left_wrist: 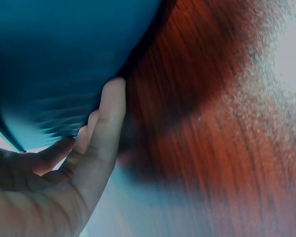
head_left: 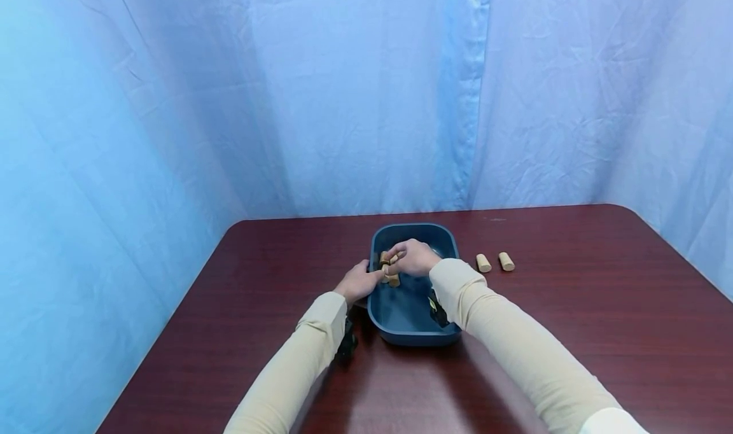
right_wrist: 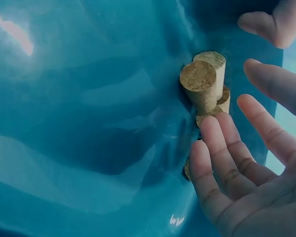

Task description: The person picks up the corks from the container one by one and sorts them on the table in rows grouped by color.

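Several cork stoppers point(right_wrist: 197, 84) are bunched against the left wall of a dark blue bin point(head_left: 415, 338); one more is partly hidden behind fingers. My left hand point(head_left: 359, 282) grips the bin's left side, thumb over the rim. In the left wrist view, the fingers of that hand point(left_wrist: 84, 163) lie along the bin's outer wall. My right hand point(head_left: 413, 259) reaches inside the bin, right over the corks. Its spread fingers point(right_wrist: 219, 153) reach the cork pile in the right wrist view, with no cork gripped between them.
Two more corks, one nearer point(head_left: 483, 263) and one farther right point(head_left: 506, 261), lie on the dark red wooden table point(head_left: 572, 332) to the right of the bin. Pale blue curtains point(head_left: 366, 90) hang behind the table and along its left side.
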`<state>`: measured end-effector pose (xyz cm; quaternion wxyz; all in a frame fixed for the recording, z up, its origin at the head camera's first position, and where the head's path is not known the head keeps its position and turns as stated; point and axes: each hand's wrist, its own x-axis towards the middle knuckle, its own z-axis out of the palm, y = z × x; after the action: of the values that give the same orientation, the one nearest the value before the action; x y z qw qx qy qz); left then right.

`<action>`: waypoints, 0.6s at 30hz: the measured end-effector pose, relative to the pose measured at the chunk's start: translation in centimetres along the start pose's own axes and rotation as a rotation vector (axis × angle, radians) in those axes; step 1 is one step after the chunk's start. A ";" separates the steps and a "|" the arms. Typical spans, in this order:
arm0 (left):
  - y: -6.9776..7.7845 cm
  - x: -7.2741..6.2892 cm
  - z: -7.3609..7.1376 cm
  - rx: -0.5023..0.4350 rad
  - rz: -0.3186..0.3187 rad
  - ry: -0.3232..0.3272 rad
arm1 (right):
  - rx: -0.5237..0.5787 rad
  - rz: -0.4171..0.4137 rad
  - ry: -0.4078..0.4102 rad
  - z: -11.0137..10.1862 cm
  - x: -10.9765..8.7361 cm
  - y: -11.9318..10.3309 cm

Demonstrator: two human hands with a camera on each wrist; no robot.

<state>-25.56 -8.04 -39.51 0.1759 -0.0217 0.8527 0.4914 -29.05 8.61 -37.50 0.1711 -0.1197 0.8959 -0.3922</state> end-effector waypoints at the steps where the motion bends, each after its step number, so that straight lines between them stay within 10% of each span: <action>1: 0.0 0.0 0.0 -0.001 0.005 -0.001 | -0.005 0.002 0.003 0.1 0.1 0.1; 18: -0.2 0.4 0.0 0.001 0.002 0.007 | -0.084 0.004 0.038 1.0 0.6 0.2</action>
<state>-25.83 -8.07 -39.84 0.1725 -0.0227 0.8536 0.4910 -29.23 7.88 -38.39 0.1496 -0.1175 0.9149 -0.3561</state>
